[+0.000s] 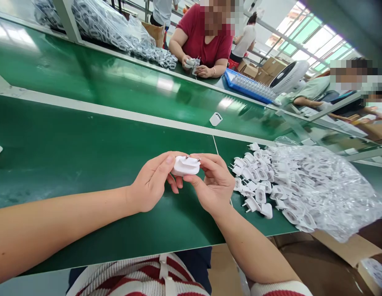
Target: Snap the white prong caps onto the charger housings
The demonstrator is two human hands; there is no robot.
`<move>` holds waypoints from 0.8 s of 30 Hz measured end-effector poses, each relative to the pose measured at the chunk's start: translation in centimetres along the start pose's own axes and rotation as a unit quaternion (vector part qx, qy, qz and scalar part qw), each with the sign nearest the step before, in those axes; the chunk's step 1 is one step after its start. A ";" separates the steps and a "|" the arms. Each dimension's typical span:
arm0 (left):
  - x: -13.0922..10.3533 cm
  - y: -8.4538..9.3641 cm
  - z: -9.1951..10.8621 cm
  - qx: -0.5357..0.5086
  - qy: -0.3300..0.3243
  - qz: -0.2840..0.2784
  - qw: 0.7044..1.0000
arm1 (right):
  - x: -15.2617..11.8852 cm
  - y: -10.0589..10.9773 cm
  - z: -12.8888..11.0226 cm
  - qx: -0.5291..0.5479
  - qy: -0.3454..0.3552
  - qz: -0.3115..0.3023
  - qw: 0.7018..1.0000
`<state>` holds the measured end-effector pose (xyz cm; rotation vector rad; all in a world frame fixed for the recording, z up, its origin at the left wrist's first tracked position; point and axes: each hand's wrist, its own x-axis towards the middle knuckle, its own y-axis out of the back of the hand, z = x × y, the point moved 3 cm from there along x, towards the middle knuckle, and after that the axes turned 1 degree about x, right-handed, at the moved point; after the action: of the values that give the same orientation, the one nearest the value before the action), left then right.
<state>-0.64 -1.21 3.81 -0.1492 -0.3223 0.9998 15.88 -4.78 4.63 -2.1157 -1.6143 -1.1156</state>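
White and smooth, a rounded plug (pixel 186 166) with two metal pins sits between the fingertips of both hands, held just above the green bench. The left forearm reaches in from the lower left, nearly level and rising slightly. The left hand (pixel 152 183) grasps one end of the plug, thumb on the near side, its lower fingers curled beneath. The right forearm climbs steeply from the lower right out of a ribbed knit sleeve. The right hand (pixel 217 187) pinches the other end, thumb below and index finger by the pins, the remaining fingers loosely bent toward the palm.

The bench (pixel 86 164) is flat, with a dull sheen. Just right of the right hand lies a loose heap (pixel 255 181) of white plastic pieces, some showing oval faces and thin pins; it spills from a crinkled clear bag (pixel 339 185) full of more. Beyond a straight pale rail (pixel 116 113), one boxy white piece (pixel 216 119) rests on a glossy green strip (pixel 116 86). Across it, a person in a red top (pixel 206 51) holds white pieces in both hands, between a second heap (pixel 116 37) under clear plastic and a blue tray (pixel 251 88) filled with small parts.
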 end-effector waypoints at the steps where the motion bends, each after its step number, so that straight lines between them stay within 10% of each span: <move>1: 0.0 0.0 0.1 0.001 -0.002 0.001 1.000 | 0.0 0.0 0.0 -0.003 0.000 -0.001 1.000; 10: -0.2 0.2 -0.2 -0.011 -0.030 -0.040 0.999 | 0.2 0.0 -0.3 0.014 0.013 -0.002 1.000; 24: 0.5 0.2 -1.3 0.039 0.094 0.072 0.992 | -1.4 -1.0 -0.6 -0.125 0.089 0.000 0.988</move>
<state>-0.14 -0.68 2.61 -0.1963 -0.1012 1.1299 14.59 -5.76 3.82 -2.0904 -1.4580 -1.5297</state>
